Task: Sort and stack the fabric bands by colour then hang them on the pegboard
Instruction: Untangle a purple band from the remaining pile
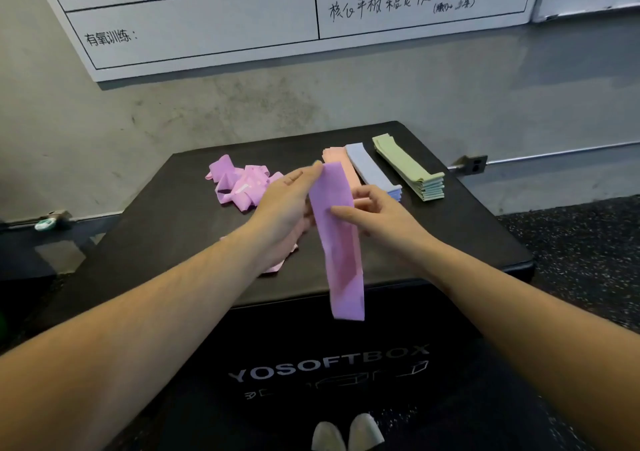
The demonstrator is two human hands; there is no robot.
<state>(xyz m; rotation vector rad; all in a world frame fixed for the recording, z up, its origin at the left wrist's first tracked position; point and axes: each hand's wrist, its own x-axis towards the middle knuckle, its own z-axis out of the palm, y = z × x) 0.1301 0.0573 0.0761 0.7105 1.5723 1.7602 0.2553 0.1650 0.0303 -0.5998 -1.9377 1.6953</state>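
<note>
1. Head view: the left hand [287, 208] pinches the top of a long flat lilac fabric band [341, 242], and the right hand [377, 213] holds its edge, probably smoothing it for stacking.
2. It hangs over the black padded box [173, 228], near a loose lilac heap [239, 183] and neat peach [337, 163], blue [372, 170] and green stacks [408, 170].
3. The box front reads "YOSOFTBOX"; a whiteboard [207, 31] carries handwritten Chinese.

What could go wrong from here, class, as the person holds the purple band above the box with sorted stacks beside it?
1. The purple band hangs past the edge of the black box, held by the left hand and right hand; it might slip to the floor.
2. The peach stack lies right behind it, so setting it down there could mix colours.
3. The loose purple pile may tangle.
</note>
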